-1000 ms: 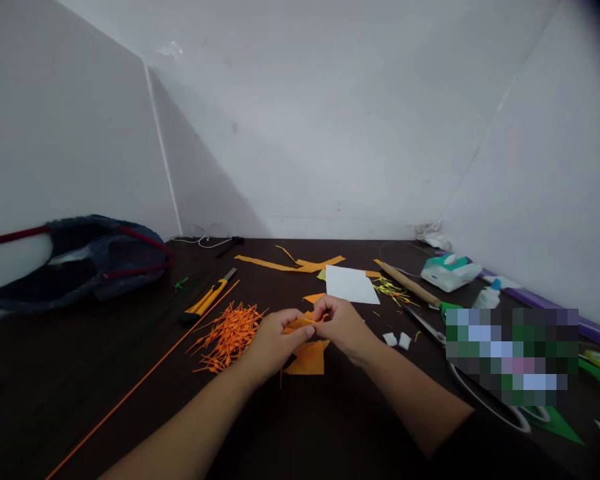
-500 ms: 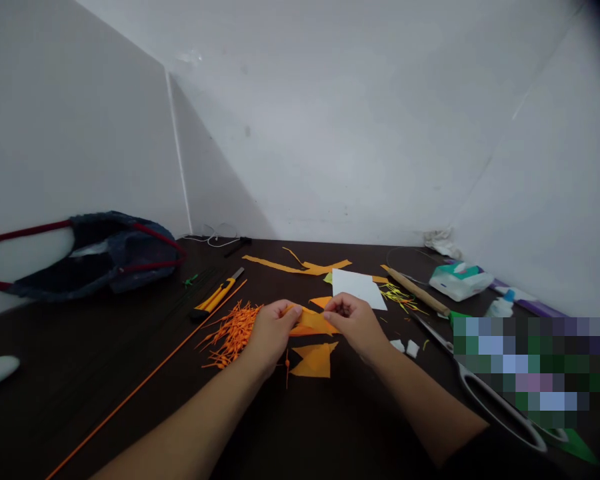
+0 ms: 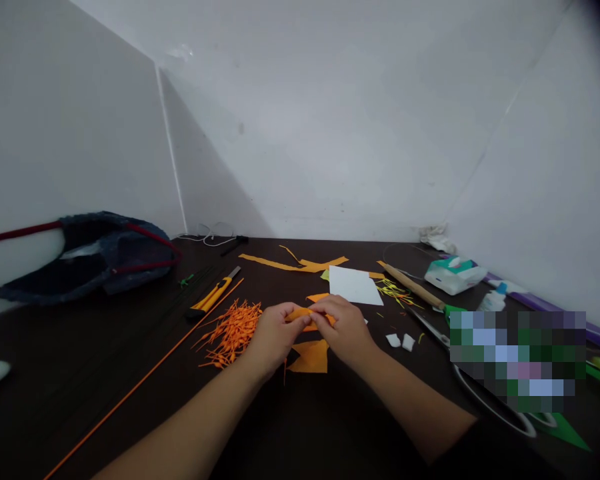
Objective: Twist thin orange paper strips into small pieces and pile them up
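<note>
Strip (image 3: 299, 313), pinched by left hand (image 3: 274, 332) and right hand (image 3: 347, 327); long axis roughly nine to three o'clock, both equally near.

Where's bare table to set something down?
Table looks bare between the forearms, nearer than the closest orange piece, and between right forearm and scissors. It's crowded by the left hand, at the orange pile, and around the white sheet.

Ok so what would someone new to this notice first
Probably the bright pile of orange pieces on the dark table, just left of the left hand. Next, near the middle, the left and right hand pinch orange paper between them. The yellow cutter may also stand out, lying beyond the pile.
</note>
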Demonstrator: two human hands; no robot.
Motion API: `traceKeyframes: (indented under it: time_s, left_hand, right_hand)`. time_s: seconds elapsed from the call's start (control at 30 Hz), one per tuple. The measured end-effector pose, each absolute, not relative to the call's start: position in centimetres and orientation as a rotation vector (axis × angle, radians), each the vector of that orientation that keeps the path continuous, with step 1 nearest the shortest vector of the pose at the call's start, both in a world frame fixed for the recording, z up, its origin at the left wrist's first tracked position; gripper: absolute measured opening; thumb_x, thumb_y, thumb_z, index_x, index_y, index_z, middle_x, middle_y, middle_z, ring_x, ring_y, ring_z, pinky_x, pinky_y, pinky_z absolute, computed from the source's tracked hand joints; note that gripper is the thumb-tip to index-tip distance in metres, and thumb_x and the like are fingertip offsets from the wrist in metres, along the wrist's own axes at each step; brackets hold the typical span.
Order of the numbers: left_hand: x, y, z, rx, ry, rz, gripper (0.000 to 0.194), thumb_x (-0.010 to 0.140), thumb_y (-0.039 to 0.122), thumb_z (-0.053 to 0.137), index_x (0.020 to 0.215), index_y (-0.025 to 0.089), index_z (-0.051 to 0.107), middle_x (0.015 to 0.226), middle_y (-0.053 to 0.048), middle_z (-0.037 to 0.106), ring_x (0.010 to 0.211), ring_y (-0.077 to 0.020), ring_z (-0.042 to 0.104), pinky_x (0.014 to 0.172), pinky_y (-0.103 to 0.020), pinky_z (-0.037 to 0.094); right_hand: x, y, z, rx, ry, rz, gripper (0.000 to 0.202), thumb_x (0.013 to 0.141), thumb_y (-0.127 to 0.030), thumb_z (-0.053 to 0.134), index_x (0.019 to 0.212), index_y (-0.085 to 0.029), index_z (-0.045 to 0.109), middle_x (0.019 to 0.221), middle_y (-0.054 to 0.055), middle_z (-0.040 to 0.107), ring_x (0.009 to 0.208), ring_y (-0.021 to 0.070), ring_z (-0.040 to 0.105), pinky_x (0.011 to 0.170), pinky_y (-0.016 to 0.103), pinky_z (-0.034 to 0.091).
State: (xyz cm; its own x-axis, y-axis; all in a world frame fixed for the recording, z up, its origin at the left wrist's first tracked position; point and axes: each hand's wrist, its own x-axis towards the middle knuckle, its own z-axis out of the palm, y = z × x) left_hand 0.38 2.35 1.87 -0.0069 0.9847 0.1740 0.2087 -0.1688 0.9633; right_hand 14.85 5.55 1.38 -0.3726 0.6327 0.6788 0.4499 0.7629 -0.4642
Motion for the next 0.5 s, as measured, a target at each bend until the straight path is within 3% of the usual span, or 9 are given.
traceKeyframes:
  time_s: [0.2, 0.5]
  left_hand:
    - [0.23, 2.64, 1.67, 1.536, 1.371, 1.172, 0.021, 0.068, 0.036, 0.058, 0.069, 0.014, 0.059, 0.061, 0.001, 0.057, 0.057, -0.0122, 0.05, 0.054, -0.022, 0.037]
    - [-0.02, 2.34, 1.72, 1.527, 1.208, 1.15, 0.018, 0.068, 0.032, 0.061, 0.074, 0.015, 0.061, 0.07, -0.004, 0.063, 0.065, -0.0146, 0.055, 0.062, -0.026, 0.041]
  right_hand:
    - [14.93, 5.83, 1.2, -0.843, -2.045, 0.307, 0.012, 0.071, -0.011, 0.054, 0.07, -0.02, 0.062, 0.072, 0.001, 0.062, 0.072, 0.0148, 0.054, 0.068, 0.029, 0.042]
    - [14.94, 6.21, 1.2, -1.007, -1.827, 0.88, 0.006, 0.061, -0.013, 0.06, 0.065, -0.018, 0.059, 0.059, -0.001, 0.058, 0.05, 0.0089, 0.047, 0.046, 0.021, 0.036]
